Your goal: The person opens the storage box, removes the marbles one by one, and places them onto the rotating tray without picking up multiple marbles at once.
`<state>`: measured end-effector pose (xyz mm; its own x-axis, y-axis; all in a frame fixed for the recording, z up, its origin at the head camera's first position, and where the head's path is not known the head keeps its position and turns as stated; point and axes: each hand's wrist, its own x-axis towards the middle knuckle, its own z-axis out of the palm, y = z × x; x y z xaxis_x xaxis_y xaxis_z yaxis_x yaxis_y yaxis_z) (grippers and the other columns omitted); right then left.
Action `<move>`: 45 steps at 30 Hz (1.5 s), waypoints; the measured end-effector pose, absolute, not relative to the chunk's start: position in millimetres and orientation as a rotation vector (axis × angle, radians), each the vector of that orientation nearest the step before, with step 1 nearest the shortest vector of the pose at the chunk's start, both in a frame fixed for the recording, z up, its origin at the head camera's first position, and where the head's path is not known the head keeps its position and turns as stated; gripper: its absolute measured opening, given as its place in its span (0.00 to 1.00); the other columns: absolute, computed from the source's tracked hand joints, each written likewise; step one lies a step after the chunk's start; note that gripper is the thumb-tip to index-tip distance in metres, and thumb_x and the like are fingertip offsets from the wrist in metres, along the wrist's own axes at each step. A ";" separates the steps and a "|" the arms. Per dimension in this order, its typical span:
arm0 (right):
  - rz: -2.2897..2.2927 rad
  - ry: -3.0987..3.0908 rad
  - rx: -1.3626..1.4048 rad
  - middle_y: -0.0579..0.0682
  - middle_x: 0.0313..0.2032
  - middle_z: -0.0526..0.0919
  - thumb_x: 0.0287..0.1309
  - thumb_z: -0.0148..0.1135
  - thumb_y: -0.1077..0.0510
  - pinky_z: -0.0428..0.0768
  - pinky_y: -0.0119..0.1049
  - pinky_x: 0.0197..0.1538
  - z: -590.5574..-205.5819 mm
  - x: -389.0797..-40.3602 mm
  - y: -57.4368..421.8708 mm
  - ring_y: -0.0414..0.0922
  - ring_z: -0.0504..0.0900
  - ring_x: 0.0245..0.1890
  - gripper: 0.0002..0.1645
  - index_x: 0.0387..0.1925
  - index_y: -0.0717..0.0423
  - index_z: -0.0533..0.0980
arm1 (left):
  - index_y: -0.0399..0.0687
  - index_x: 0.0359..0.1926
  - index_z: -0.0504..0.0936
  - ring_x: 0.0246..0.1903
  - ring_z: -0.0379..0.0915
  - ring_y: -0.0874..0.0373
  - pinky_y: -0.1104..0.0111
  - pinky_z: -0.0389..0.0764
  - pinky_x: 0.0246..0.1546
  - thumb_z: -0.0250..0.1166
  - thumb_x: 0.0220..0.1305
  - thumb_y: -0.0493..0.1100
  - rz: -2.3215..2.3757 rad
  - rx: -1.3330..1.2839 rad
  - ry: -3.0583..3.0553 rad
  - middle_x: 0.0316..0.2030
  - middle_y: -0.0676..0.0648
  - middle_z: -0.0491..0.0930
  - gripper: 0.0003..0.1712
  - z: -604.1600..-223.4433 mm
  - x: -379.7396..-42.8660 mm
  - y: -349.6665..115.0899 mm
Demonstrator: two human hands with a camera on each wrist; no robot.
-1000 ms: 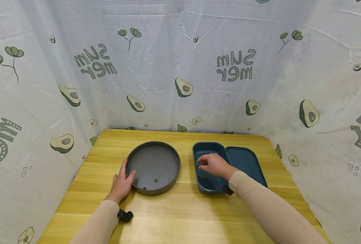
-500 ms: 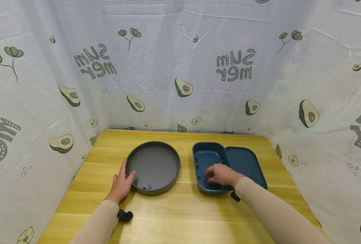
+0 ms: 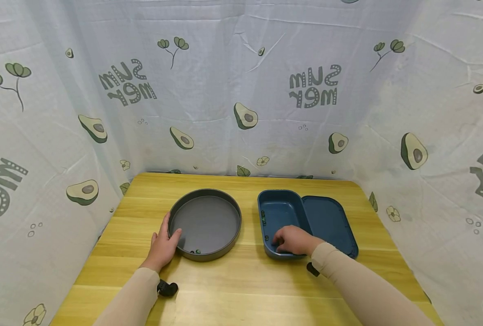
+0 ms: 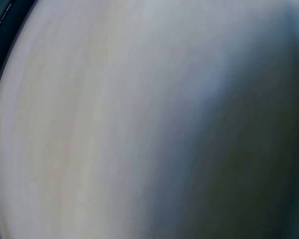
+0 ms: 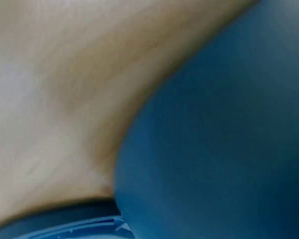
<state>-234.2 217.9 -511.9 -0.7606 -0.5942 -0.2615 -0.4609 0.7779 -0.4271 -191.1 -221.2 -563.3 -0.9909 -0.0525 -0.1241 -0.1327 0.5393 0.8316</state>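
Observation:
In the head view, my left hand (image 3: 164, 248) holds the near left edge of a round grey pan (image 3: 236, 235), thumb over the rim, fingers along the outer wall. A green marble (image 3: 198, 251) and a darker marble (image 3: 192, 252) lie together at the pan's near side. My right hand (image 3: 296, 240) reaches into a blue rectangular box (image 3: 279, 195), fingers bent down near its front end. The fingertips are partly hidden, so I cannot tell whether they hold anything. Several marbles (image 3: 263, 219) line the box's left wall, with one dark marble (image 3: 267, 238) nearer the front.
The blue lid (image 3: 329, 219) lies against the box's right side, partly under my right forearm. Both containers stand on a wooden table (image 3: 233, 294), backed by a printed curtain (image 3: 209, 90). The right wrist view shows the box's outer wall (image 5: 204, 139) close up.
My right hand has moved from the box's left wall toward its front end and lower. The green marble has rolled left across the pan to the darker one. My left hand stays put.

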 end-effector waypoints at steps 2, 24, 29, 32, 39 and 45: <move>-0.496 2.583 -0.815 0.40 0.32 0.87 0.62 0.75 0.59 0.81 0.32 0.37 -512.9 -233.7 217.8 0.34 0.79 0.31 0.08 0.43 0.52 0.89 | 0.61 0.87 0.33 0.82 0.37 0.29 0.37 0.21 0.80 0.49 0.85 0.56 1.460 -0.165 2.679 0.86 0.41 0.39 0.44 -563.2 -190.8 -221.2; -0.567 2.517 -0.800 0.38 0.30 0.88 0.61 0.73 0.62 0.81 0.28 0.38 -515.6 -233.3 211.9 0.30 0.78 0.30 0.05 0.33 0.48 0.89 | 0.63 0.86 0.33 0.83 0.28 0.28 0.36 0.22 0.80 0.49 0.85 0.56 1.454 -0.183 2.680 0.86 0.42 0.39 0.44 -562.2 -190.6 -220.6; -0.559 2.519 -0.788 0.37 0.30 0.88 0.62 0.73 0.63 0.82 0.29 0.39 -517.1 -234.0 211.0 0.31 0.79 0.31 0.06 0.33 0.47 0.89 | 0.63 0.86 0.32 0.83 0.27 0.28 0.35 0.22 0.80 0.49 0.85 0.56 1.464 -0.185 2.675 0.86 0.42 0.39 0.44 -562.7 -190.6 -220.4; -0.575 2.513 -0.785 0.36 0.30 0.88 0.62 0.72 0.63 0.82 0.30 0.39 -518.3 -234.0 211.8 0.31 0.79 0.31 0.07 0.33 0.46 0.89 | 0.63 0.86 0.33 0.82 0.28 0.28 0.35 0.22 0.80 0.49 0.85 0.56 1.462 -0.188 2.675 0.86 0.42 0.39 0.44 -562.6 -190.4 -220.3; -0.599 2.500 -0.789 0.37 0.31 0.88 0.62 0.72 0.63 0.82 0.30 0.39 -518.2 -233.8 213.2 0.31 0.80 0.32 0.08 0.33 0.46 0.89 | 0.62 0.87 0.33 0.82 0.26 0.26 0.35 0.22 0.80 0.49 0.85 0.56 1.455 -0.192 2.676 0.86 0.42 0.40 0.44 -562.0 -189.7 -220.1; -0.630 2.495 -0.747 0.36 0.32 0.88 0.62 0.71 0.62 0.82 0.31 0.40 -513.2 -235.6 213.8 0.32 0.80 0.32 0.08 0.34 0.45 0.89 | 0.63 0.86 0.33 0.82 0.28 0.27 0.35 0.22 0.80 0.49 0.85 0.56 1.450 -0.190 2.681 0.86 0.42 0.40 0.44 -562.7 -190.6 -220.8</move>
